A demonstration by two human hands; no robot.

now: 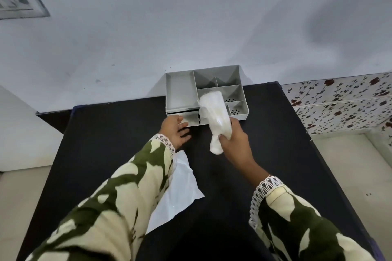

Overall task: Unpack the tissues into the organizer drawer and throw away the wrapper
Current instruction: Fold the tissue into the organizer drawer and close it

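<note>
Head view gives me a black matte table (pixel 244 176) with a grey plastic organizer (pixel 180 91) at its 12 o'clock edge, against a pale wall. It is boxy, split by thin walls into one long bay and several smaller square ones, two with dotted perforated floors. Its drawer (pixel 191 118) sits low at the front left, pulled slightly out. I see my left hand (pixel 177 131) at the drawer front, fingers loosely spread, fingertips touching it. My right hand (pixel 235 142) is clenched around the tissues (pixel 216 116), a soft white crumpled wad standing up from the fist toward 11 o'clock, over the organizer's front right bays. At 6 o'clock from the left hand, the wrapper (pixel 182 188), a flat, glossy white plastic sheet, lies on the table, partly under my patterned sleeve (pixel 118 193).
</note>
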